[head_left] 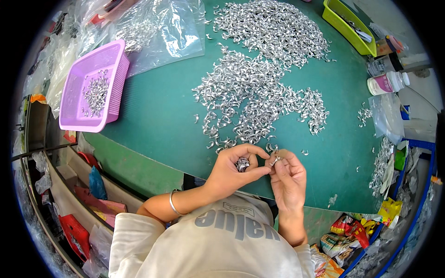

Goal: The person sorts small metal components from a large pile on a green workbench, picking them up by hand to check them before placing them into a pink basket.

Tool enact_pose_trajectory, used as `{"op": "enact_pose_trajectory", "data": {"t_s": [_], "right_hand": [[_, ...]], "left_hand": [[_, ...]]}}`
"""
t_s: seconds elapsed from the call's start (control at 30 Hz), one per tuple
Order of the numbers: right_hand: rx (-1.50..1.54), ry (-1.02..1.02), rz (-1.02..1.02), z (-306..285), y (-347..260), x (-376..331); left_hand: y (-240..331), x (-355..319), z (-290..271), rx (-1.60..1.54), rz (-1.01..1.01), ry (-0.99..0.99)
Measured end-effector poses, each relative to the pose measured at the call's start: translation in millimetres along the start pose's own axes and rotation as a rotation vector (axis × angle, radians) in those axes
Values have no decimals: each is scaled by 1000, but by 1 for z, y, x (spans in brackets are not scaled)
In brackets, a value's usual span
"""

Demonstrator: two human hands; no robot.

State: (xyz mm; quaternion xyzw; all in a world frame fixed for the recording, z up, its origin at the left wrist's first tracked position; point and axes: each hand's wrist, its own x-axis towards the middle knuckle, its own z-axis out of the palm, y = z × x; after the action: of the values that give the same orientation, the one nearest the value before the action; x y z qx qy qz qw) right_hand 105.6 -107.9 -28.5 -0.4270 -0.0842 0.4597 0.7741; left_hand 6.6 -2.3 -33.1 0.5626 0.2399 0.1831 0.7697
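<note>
Several small curved silvery metal pieces (242, 164) sit in the curled palm of my left hand (232, 167), whose thumb and forefinger reach toward my right hand. Pinched between the thumb and fingers of my right hand (288, 178) is one small curved metal piece (276, 161). My fingertips nearly meet over the near edge of the green table. Just beyond them spreads a large loose heap of the same metal pieces (250, 99), joined to a second heap (273, 30) farther back.
At the left stands a purple plastic basket (121, 88) with some metal pieces inside. Behind it lies a clear plastic bag (178, 34). A yellow-green tray (340, 21) and a white bottle (387, 83) are at the far right. More pieces (382, 162) line the right edge.
</note>
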Motion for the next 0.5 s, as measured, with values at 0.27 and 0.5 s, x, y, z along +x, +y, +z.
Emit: {"op": "enact_pose_trajectory", "data": {"t_s": [0.27, 0.5], "right_hand": [[10, 47, -4, 7, 0, -9], [13, 29, 7, 9, -1, -11]], "left_hand": [[13, -5, 2, 98, 57, 62], [13, -5, 2, 67, 92, 80]]}}
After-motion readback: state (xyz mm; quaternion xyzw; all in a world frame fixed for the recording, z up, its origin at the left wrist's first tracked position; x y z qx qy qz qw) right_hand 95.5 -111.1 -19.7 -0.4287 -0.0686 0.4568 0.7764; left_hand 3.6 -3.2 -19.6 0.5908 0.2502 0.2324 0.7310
